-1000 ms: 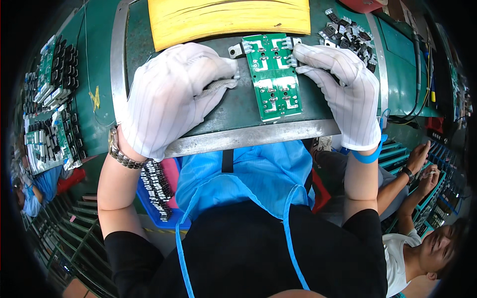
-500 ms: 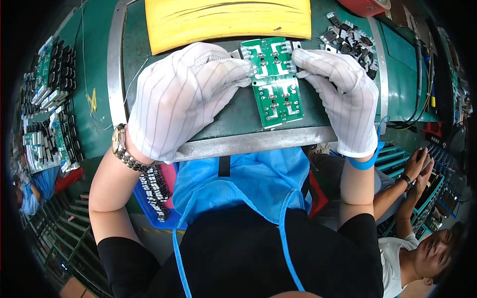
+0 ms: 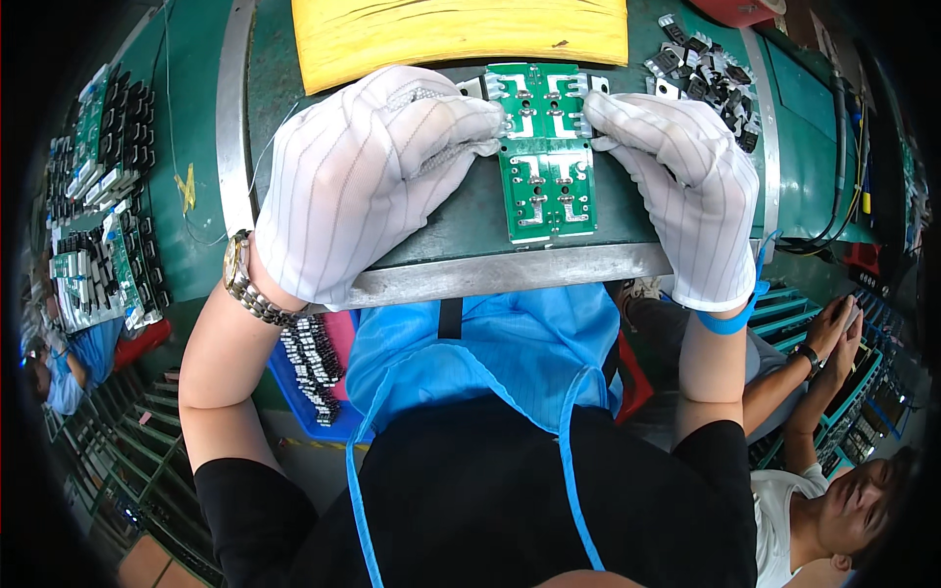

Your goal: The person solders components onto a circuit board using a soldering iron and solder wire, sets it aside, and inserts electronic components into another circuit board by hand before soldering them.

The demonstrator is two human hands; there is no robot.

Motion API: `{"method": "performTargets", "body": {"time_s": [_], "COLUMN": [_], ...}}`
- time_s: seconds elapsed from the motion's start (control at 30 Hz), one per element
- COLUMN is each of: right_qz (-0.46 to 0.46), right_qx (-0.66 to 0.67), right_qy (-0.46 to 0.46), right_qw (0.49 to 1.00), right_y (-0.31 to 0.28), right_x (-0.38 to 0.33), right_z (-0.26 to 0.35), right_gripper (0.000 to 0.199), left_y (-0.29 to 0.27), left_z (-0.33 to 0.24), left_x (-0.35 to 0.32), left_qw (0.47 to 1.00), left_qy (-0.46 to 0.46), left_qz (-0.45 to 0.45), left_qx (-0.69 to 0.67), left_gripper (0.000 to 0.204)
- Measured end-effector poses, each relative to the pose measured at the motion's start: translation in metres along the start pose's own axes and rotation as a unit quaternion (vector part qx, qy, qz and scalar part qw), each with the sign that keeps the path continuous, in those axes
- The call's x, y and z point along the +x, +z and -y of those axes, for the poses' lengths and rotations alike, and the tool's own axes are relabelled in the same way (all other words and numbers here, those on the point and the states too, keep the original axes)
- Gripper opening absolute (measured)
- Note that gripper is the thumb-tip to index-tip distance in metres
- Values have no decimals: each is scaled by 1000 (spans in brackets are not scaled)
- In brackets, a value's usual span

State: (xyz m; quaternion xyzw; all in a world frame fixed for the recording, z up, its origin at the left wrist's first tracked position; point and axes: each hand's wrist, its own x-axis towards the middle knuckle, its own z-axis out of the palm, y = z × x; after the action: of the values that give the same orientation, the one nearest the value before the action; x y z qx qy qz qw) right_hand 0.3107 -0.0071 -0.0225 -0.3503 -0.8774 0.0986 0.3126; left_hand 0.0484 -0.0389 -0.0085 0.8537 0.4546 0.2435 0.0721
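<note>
Green and rectangular, a circuit board with silver solder tracks lies on a dark green worktop with a metal edge, its long axis running almost straight away from the person: the near short end faces that metal edge, the far one a thick yellow slab. The board's far half sits between the fingertips of the white-gloved left hand and the white-gloved right hand, its near half below them. Thumb and forefinger are drawn narrow on both sides, left tips at the left edge, right tips at the right edge; whether they grip the board itself or parts at its edges, I cannot tell. Small black-and-metal components jut from both far sides, partly hidden by the gloves, and the board's underside is out of sight.
</note>
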Motion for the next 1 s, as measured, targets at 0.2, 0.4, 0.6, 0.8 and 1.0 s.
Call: {"method": "performTargets", "body": {"time_s": [0.2, 0.4, 0.6, 0.8, 1.0], "right_qz": [5, 8, -10, 21, -29], "right_qx": [-11, -19, -90, -97, -38], "right_qy": [-4, -1, -58, -13, 3], "right_qw": [1000, 1000, 994, 995, 999], "right_y": [0, 0, 4, 1, -6], "right_x": [-1, -2, -2, -3, 11], "right_z": [0, 0, -1, 4, 8], "right_gripper": [31, 30, 28, 33, 32], "left_y": [1, 2, 3, 3, 2], "left_z": [-1, 0, 2, 2, 0], "left_x": [0, 1, 1, 0, -1], "left_qw": [1000, 1000, 999, 999, 998], "left_qy": [1, 8, 44, 45, -2], "left_qz": [-7, -1, -1, -13, -26], "left_qx": [7, 0, 20, 12, -49], "left_gripper": [29, 27, 24, 29, 40]}}
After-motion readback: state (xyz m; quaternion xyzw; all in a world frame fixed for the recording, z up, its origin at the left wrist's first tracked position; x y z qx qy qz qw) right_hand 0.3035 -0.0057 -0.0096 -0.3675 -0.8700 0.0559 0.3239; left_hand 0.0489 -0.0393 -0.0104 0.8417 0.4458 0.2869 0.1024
